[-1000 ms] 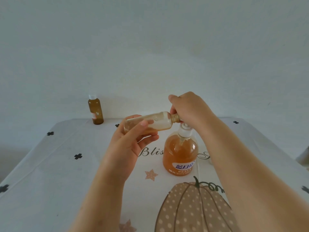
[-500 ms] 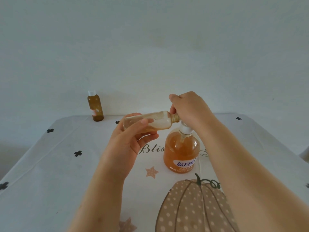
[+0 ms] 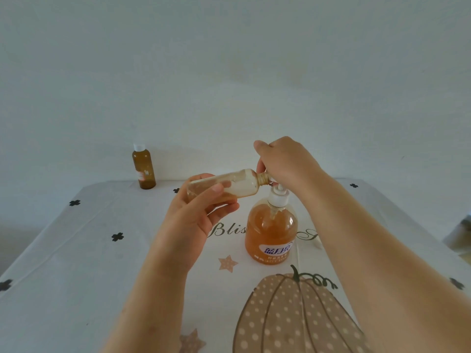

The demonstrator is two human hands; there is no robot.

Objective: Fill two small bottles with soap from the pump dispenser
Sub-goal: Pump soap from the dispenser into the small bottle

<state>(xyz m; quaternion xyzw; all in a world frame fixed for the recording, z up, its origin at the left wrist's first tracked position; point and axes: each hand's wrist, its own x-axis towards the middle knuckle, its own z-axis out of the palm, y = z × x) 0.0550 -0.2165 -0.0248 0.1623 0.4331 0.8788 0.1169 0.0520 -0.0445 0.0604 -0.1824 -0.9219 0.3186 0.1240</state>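
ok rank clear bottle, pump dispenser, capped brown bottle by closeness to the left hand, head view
1. clear bottle, held in the left hand
2. pump dispenser, just to its right
3. capped brown bottle, far back left

A plain pale wall (image 3: 229, 72) rises behind a table (image 3: 76, 263) under pumpkin-printed cloth

You hold the clear small bottle (image 3: 229, 186) sideways, neck over the orange pump dispenser (image 3: 271, 230); the filled capped bottle (image 3: 144, 166) stands upright behind-left of it.
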